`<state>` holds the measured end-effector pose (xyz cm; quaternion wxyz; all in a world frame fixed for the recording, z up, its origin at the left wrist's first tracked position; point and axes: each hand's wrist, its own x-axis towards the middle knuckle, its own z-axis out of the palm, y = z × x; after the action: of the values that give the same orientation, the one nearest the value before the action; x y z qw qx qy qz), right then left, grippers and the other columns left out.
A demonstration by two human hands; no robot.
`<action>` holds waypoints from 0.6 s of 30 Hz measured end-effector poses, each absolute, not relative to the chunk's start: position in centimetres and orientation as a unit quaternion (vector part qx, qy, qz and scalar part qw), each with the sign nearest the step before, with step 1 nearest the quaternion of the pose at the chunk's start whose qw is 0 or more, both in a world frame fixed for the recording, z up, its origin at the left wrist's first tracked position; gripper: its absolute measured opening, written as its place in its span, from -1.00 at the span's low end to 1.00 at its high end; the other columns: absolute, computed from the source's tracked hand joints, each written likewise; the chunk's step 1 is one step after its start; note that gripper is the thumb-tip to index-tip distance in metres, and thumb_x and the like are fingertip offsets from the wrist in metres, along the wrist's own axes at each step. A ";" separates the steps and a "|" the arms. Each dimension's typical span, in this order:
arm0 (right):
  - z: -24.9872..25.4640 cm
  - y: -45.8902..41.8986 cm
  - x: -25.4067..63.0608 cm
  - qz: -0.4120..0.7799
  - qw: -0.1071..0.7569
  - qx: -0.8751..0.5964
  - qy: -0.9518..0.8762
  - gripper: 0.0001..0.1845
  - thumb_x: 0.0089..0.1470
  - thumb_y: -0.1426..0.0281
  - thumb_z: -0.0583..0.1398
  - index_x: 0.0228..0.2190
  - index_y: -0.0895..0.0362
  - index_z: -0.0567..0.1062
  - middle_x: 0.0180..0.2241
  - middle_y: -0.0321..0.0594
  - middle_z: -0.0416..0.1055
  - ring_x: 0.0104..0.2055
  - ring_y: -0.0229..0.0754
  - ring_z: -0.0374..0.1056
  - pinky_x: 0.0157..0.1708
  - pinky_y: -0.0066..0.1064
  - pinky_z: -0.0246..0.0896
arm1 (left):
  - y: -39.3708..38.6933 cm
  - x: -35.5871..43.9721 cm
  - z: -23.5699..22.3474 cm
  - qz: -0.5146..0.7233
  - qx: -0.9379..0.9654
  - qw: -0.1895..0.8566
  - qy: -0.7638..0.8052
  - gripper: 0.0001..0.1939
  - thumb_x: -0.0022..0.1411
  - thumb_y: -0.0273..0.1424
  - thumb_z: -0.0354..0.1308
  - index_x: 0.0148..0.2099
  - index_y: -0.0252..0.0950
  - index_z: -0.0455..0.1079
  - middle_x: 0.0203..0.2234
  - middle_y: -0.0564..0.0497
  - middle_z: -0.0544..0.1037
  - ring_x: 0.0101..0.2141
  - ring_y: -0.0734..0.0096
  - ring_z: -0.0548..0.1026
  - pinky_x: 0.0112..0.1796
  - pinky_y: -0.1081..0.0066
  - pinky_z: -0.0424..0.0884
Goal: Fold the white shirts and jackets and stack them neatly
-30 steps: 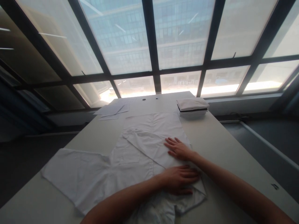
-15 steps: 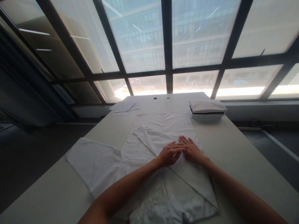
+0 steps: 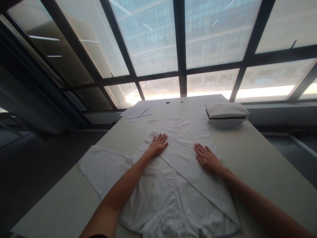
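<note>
A white garment [image 3: 158, 185], which looks like a shirt or coat, lies spread on the white table [image 3: 257, 165]. One sleeve [image 3: 106, 165] sticks out to the left, and the other is folded slantwise across the body. My left hand [image 3: 158, 144] rests flat with fingers spread on the upper end of that folded sleeve. Flat on the right part of the garment is my right hand [image 3: 206, 158], its fingers stretched out. Bunched cloth [image 3: 170, 221] shows at the near end, cut off by the frame's bottom edge.
At the back right of the table sits a stack of folded cloth [image 3: 226, 112] with a dark layer in it. Loose white paper sheets [image 3: 137, 111] lie at the back left. Beyond the table's far edge are tall windows [image 3: 158, 87]; a dark curtain [image 3: 37, 82] hangs at the left.
My left hand has gone from the lower garment to beside my right hand, then left and away along the folded sleeve. My right hand stays near the right edge. The view has turned left.
</note>
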<state>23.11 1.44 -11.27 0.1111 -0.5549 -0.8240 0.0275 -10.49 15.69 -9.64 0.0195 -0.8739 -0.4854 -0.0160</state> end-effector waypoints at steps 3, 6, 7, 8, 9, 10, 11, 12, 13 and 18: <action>-11.1 1.4 23.1 0.030 0.108 -0.556 -0.824 -0.36 0.34 0.29 -0.15 0.37 0.22 0.07 0.41 -0.10 -0.07 0.45 -0.09 -0.18 0.38 -0.03 -0.19 | 17.3 -11.2 -9.5 -0.012 -0.858 0.016 -0.513 -0.35 0.48 -0.05 -0.28 0.49 -0.19 -0.10 0.43 -0.03 -0.03 0.40 0.10 -0.11 0.31 -0.06 -0.08; -10.9 1.4 23.1 0.033 0.109 -0.558 -0.822 -0.35 0.33 0.30 -0.15 0.37 0.21 0.07 0.41 -0.10 -0.07 0.44 -0.08 -0.17 0.38 -0.03 -0.20 | 18.1 -11.3 -9.5 -0.013 -0.839 0.009 -0.544 -0.35 0.48 -0.05 -0.27 0.49 -0.20 -0.09 0.43 -0.03 -0.03 0.40 0.07 -0.10 0.31 -0.04 -0.08; -10.9 1.4 23.1 0.034 0.109 -0.559 -0.821 -0.35 0.33 0.30 -0.14 0.37 0.21 0.07 0.40 -0.09 -0.06 0.44 -0.08 -0.17 0.38 -0.03 -0.20 | 18.2 -11.2 -9.5 -0.017 -0.832 0.009 -0.555 -0.34 0.48 -0.06 -0.27 0.48 -0.21 -0.08 0.43 -0.04 -0.03 0.40 0.06 -0.09 0.31 -0.03 -0.08; -10.8 1.3 23.0 0.036 0.110 -0.558 -0.821 -0.35 0.33 0.29 -0.14 0.37 0.22 0.07 0.40 -0.09 -0.06 0.44 -0.08 -0.17 0.38 -0.03 -0.21 | 18.3 -11.2 -9.5 -0.024 -0.826 0.010 -0.563 -0.34 0.48 -0.06 -0.27 0.48 -0.22 -0.07 0.43 -0.05 -0.03 0.40 0.06 -0.08 0.31 -0.03 -0.08; -10.8 1.3 23.0 0.037 0.111 -0.558 -0.822 -0.35 0.33 0.29 -0.14 0.37 0.22 0.07 0.40 -0.09 -0.06 0.44 -0.08 -0.16 0.38 -0.03 -0.20 | 18.3 -11.1 -9.6 -0.029 -0.822 0.013 -0.569 -0.34 0.48 -0.06 -0.27 0.48 -0.23 -0.06 0.43 -0.06 -0.03 0.40 0.05 -0.07 0.31 -0.03 -0.08; -10.8 1.2 23.0 0.038 0.113 -0.558 -0.822 -0.35 0.33 0.29 -0.15 0.37 0.22 0.07 0.40 -0.09 -0.06 0.44 -0.07 -0.16 0.38 -0.03 -0.20 | 18.3 -11.1 -9.6 -0.033 -0.819 0.016 -0.572 -0.34 0.48 -0.06 -0.26 0.48 -0.23 -0.05 0.43 -0.07 -0.03 0.39 0.05 -0.07 0.31 -0.04 -0.08; -10.9 1.2 22.9 0.038 0.114 -0.560 -0.820 -0.35 0.33 0.29 -0.15 0.37 0.22 0.08 0.41 -0.08 -0.06 0.44 -0.06 -0.16 0.38 -0.03 -0.20 | 18.3 -11.0 -9.6 -0.036 -0.818 0.018 -0.573 -0.35 0.47 -0.06 -0.25 0.47 -0.23 -0.04 0.43 -0.08 -0.03 0.39 0.04 -0.07 0.31 -0.05 -0.08; -10.9 1.1 22.8 0.037 0.116 -0.565 -0.816 -0.35 0.33 0.29 -0.16 0.37 0.22 0.08 0.40 -0.07 -0.06 0.44 -0.04 -0.16 0.37 -0.01 -0.20 | 18.2 -11.0 -9.5 -0.038 -0.818 0.019 -0.574 -0.35 0.47 -0.05 -0.24 0.47 -0.23 -0.04 0.43 -0.09 -0.03 0.39 0.04 -0.07 0.31 -0.05 -0.08; -11.0 1.0 22.7 0.034 0.118 -0.575 -0.809 -0.35 0.33 0.30 -0.16 0.37 0.23 0.09 0.40 -0.04 -0.05 0.44 -0.02 -0.16 0.37 0.02 -0.21 | 18.1 -11.0 -9.5 -0.039 -0.817 0.020 -0.574 -0.34 0.47 -0.05 -0.23 0.47 -0.23 -0.04 0.42 -0.11 -0.02 0.39 0.04 -0.06 0.30 -0.06 -0.07; -10.3 0.0 21.7 0.012 0.153 -0.578 -0.802 -0.36 0.33 0.33 -0.12 0.37 0.23 0.07 0.40 0.02 -0.06 0.46 0.03 -0.24 0.39 0.07 -0.34 | 17.8 -11.2 -9.4 -0.074 -0.795 0.046 -0.600 -0.40 0.51 -0.15 -0.28 0.46 -0.28 -0.02 0.39 -0.16 0.08 0.38 0.13 0.00 0.30 -0.01 -0.01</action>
<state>21.67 0.01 -10.30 0.1530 -0.5777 -0.8017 0.0118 -11.17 17.81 -9.43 0.0464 -0.7949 -0.6004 -0.0736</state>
